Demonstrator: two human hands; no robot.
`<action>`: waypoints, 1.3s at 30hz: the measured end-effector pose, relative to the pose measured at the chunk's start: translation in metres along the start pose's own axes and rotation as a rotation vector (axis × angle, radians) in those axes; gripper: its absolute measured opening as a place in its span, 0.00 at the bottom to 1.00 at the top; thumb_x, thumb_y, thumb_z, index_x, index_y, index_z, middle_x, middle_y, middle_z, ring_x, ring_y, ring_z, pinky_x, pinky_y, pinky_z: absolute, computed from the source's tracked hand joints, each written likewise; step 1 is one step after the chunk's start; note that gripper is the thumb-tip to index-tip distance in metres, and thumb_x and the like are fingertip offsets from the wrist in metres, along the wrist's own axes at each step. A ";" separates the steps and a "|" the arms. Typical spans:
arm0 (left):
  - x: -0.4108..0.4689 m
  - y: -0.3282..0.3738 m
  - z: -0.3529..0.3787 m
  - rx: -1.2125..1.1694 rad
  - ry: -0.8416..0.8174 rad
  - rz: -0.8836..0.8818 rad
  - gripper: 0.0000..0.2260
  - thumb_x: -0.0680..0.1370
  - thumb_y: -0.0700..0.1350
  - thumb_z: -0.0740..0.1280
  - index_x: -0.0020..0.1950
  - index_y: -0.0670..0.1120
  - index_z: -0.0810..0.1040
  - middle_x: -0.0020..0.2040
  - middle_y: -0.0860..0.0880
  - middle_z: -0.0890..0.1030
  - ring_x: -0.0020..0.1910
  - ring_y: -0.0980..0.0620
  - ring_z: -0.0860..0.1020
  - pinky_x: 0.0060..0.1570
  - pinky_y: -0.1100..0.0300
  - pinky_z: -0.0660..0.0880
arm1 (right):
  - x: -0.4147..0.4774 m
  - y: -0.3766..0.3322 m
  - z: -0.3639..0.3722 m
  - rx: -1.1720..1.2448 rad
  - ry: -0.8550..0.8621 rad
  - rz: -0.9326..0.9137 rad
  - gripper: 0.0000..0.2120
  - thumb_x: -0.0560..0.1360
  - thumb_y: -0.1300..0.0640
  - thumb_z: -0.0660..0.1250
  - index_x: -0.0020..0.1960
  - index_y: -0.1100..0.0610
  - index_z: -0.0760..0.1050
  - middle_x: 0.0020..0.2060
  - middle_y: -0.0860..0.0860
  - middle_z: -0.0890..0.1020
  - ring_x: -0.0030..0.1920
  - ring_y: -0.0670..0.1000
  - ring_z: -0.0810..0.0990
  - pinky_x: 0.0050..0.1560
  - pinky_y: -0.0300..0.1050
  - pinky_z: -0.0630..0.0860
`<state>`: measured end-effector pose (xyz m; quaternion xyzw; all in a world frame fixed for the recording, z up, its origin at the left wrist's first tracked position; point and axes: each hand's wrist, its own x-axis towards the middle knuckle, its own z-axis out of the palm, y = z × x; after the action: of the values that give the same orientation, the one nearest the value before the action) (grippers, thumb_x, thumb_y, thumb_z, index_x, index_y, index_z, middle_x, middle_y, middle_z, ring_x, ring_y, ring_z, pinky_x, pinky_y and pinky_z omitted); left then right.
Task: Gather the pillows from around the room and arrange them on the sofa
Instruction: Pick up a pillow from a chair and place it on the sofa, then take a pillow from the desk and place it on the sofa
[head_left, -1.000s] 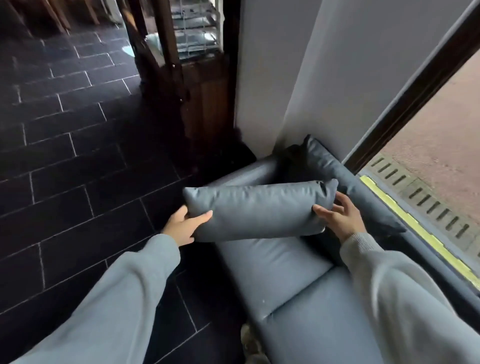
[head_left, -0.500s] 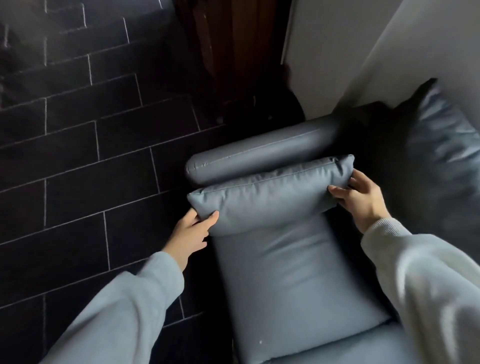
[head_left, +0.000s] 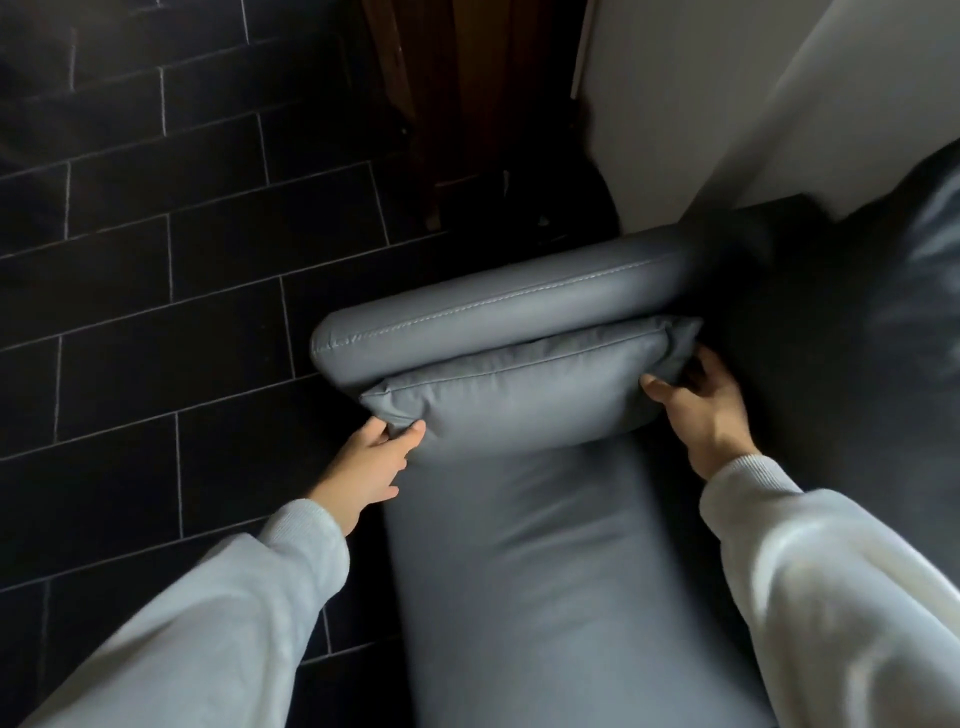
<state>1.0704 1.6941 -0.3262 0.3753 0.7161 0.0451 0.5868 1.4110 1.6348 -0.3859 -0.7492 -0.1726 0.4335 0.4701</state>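
A long grey-blue pillow (head_left: 524, 400) leans against the sofa's padded armrest (head_left: 498, 312), its lower edge on the seat cushion (head_left: 540, 561). My left hand (head_left: 371, 462) pinches the pillow's near-left corner at the sofa's front edge. My right hand (head_left: 701, 402) grips its right end, fingers curled behind it. A darker back cushion (head_left: 893, 291) rises at the right, blurred.
Dark tiled floor (head_left: 156, 291) lies left of the sofa. A dark wooden piece of furniture (head_left: 452, 93) stands beyond the armrest. A pale wall (head_left: 675, 104) meets the sofa's far corner.
Both hands carried the pillow down and forward from mid-air until it rests against the armrest. The view tilted downward and closer to the sofa.
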 end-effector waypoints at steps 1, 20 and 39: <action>0.004 0.000 0.000 0.010 -0.001 -0.009 0.14 0.80 0.56 0.70 0.62 0.51 0.78 0.59 0.51 0.79 0.63 0.47 0.79 0.63 0.44 0.78 | 0.001 0.001 0.002 -0.010 0.017 -0.005 0.31 0.75 0.68 0.74 0.75 0.56 0.71 0.64 0.56 0.82 0.65 0.55 0.81 0.69 0.53 0.75; -0.057 -0.003 -0.078 0.554 0.083 0.181 0.44 0.78 0.71 0.59 0.85 0.53 0.42 0.86 0.47 0.49 0.83 0.42 0.52 0.78 0.44 0.54 | -0.113 -0.066 0.078 -0.818 -0.132 0.186 0.35 0.81 0.35 0.59 0.65 0.66 0.79 0.63 0.66 0.81 0.65 0.64 0.77 0.66 0.51 0.70; -0.332 -0.035 -0.469 0.977 0.603 0.330 0.47 0.69 0.81 0.38 0.82 0.60 0.33 0.80 0.51 0.25 0.79 0.42 0.26 0.74 0.31 0.33 | -0.495 -0.321 0.369 -1.408 -0.312 -0.793 0.45 0.75 0.22 0.48 0.83 0.41 0.36 0.82 0.62 0.37 0.81 0.63 0.35 0.77 0.68 0.37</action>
<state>0.6536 1.6494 0.0677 0.6786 0.7211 -0.0946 0.1024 0.8798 1.6698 0.0617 -0.6832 -0.7192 0.1245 -0.0212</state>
